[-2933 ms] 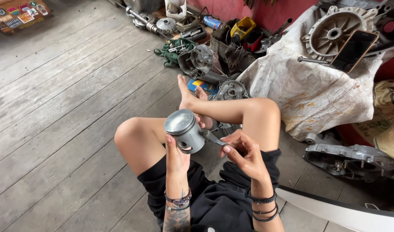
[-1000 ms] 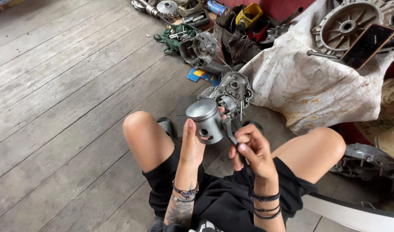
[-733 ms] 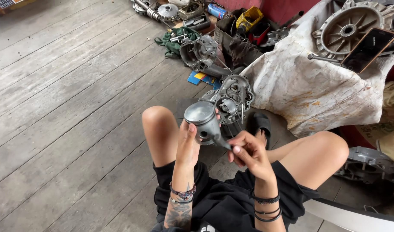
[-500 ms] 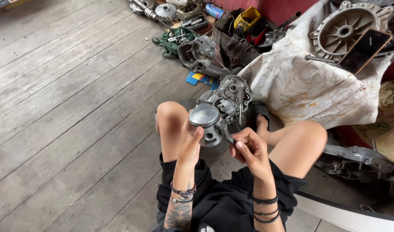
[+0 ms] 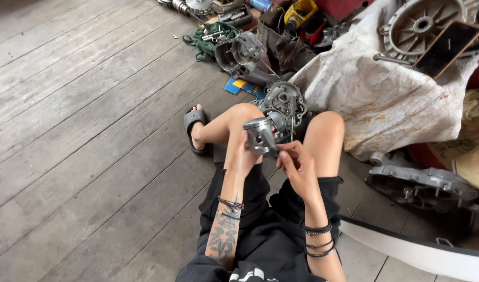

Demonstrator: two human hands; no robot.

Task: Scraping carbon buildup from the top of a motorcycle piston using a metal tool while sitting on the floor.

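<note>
Both hands on the piston (image 5: 259, 137): my left hand (image 5: 243, 158) grips its skirt, right hand (image 5: 296, 166) pinches at the pin bore. I judge this clip or pin fitting; next needs steady, square fingertip pressure.

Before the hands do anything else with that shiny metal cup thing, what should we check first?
1. Left hand grips the piston firmly: ok, its fingers wrap the lower side.
2. Right hand reaches the piston: ok, fingertips sit at its lower edge.
3. What the right fingers pinch: cannot tell, too small.
4. Side hole in the piston faces the camera: ok.
5. Engine case within reach: ok, just beyond the knees.
6. Floor by the feet tidy: not ok, parts and a green rag lie close ahead.
</note>
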